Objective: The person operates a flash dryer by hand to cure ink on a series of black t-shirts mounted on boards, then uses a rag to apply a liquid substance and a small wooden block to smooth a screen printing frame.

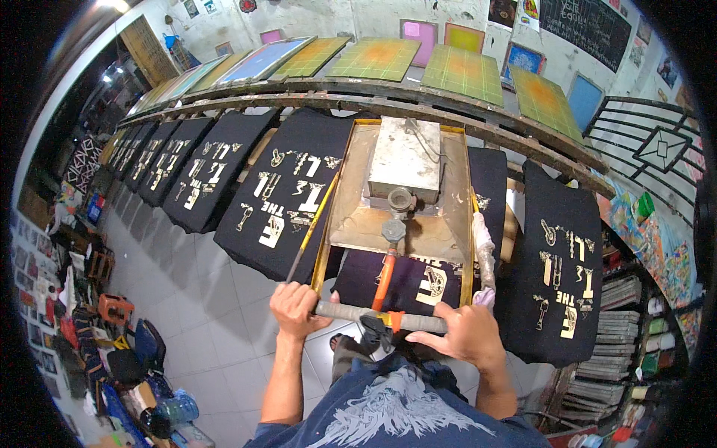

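Gripping left end of handle bar (351,312) with left hand (297,308), fingers curled closed; resting right hand (476,334) on other end, thumb extended; cannot tell closure of hidden fingers. Just beyond, found metal hood (357,216) over one printed shirt (431,282), partly covering it. Judge visible shirts already printed, hood work under way on one, remainder unknown. Counted: one bar, one hood, one shirt beneath, one shirt to right (553,261), at least four leftward, at least five panels (464,75) behind.

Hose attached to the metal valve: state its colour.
Orange; the hose shows best in the head view.
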Demonstrator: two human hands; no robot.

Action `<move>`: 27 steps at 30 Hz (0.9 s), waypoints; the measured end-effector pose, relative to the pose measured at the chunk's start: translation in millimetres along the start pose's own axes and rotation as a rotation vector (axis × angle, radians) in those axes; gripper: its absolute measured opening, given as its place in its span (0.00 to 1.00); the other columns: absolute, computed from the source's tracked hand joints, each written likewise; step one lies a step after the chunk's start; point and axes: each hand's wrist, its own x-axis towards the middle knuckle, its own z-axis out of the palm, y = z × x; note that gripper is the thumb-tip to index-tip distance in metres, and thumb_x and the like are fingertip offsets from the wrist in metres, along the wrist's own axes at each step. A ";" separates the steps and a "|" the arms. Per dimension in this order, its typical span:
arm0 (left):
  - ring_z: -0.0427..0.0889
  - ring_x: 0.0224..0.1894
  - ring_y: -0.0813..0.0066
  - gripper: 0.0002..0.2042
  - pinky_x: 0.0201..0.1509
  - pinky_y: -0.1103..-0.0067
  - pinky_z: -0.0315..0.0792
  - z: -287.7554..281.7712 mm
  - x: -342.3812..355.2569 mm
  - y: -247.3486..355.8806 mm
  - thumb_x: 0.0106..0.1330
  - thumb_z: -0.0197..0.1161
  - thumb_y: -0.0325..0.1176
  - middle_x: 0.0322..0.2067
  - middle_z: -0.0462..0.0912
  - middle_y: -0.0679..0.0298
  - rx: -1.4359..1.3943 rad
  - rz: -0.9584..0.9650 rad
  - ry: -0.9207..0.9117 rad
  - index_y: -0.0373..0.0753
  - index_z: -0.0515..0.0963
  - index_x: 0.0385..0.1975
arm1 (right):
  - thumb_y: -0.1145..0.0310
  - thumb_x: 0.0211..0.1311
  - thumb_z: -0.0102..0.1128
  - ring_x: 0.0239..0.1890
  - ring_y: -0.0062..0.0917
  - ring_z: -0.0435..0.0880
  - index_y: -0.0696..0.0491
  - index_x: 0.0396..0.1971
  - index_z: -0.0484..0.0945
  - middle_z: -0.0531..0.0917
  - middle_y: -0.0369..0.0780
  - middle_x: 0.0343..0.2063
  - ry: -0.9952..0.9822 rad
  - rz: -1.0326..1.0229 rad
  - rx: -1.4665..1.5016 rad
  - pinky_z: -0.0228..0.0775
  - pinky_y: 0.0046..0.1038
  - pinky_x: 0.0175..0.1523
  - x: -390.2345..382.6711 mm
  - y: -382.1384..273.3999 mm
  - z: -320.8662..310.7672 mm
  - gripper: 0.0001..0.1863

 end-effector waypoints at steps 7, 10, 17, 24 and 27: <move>0.69 0.17 0.67 0.25 0.24 0.71 0.58 0.0 9.7 -9.6 0.48 0.84 0.44 0.14 0.67 0.68 -0.174 0.048 -0.093 0.46 0.67 0.14 | 0.20 0.39 0.71 0.17 0.41 0.83 0.51 0.18 0.78 0.77 0.42 0.10 0.224 0.134 -0.177 0.74 0.40 0.24 4.3 -4.3 16.8 0.41; 0.70 0.18 0.68 0.24 0.24 0.71 0.59 -1.5 8.0 -29.0 0.48 0.84 0.44 0.15 0.69 0.68 -0.290 0.143 -0.129 0.46 0.69 0.15 | 0.18 0.34 0.70 0.17 0.41 0.84 0.51 0.17 0.79 0.78 0.42 0.11 0.224 0.324 -0.193 0.74 0.40 0.25 1.1 -28.8 20.5 0.43; 0.70 0.18 0.69 0.20 0.23 0.72 0.60 -13.6 19.2 -105.1 0.46 0.83 0.42 0.15 0.68 0.68 -0.605 0.363 -0.230 0.46 0.73 0.17 | 0.21 0.29 0.76 0.18 0.42 0.82 0.50 0.16 0.80 0.76 0.40 0.09 0.289 0.607 -0.283 0.72 0.40 0.26 -18.7 -142.0 42.2 0.41; 0.67 0.15 0.71 0.23 0.21 0.72 0.59 21.7 36.8 -157.6 0.48 0.82 0.41 0.13 0.64 0.69 -0.705 0.661 -0.113 0.47 0.67 0.14 | 0.19 0.36 0.71 0.15 0.40 0.82 0.52 0.15 0.77 0.76 0.40 0.08 0.354 0.922 -0.278 0.75 0.39 0.25 -19.4 -254.8 99.9 0.43; 0.66 0.15 0.69 0.23 0.21 0.71 0.59 41.4 60.8 -172.7 0.50 0.79 0.42 0.13 0.63 0.69 -0.754 0.765 -0.078 0.47 0.65 0.13 | 0.19 0.43 0.68 0.14 0.39 0.83 0.53 0.15 0.76 0.76 0.41 0.08 0.380 1.052 -0.246 0.74 0.39 0.22 4.7 -292.8 108.5 0.43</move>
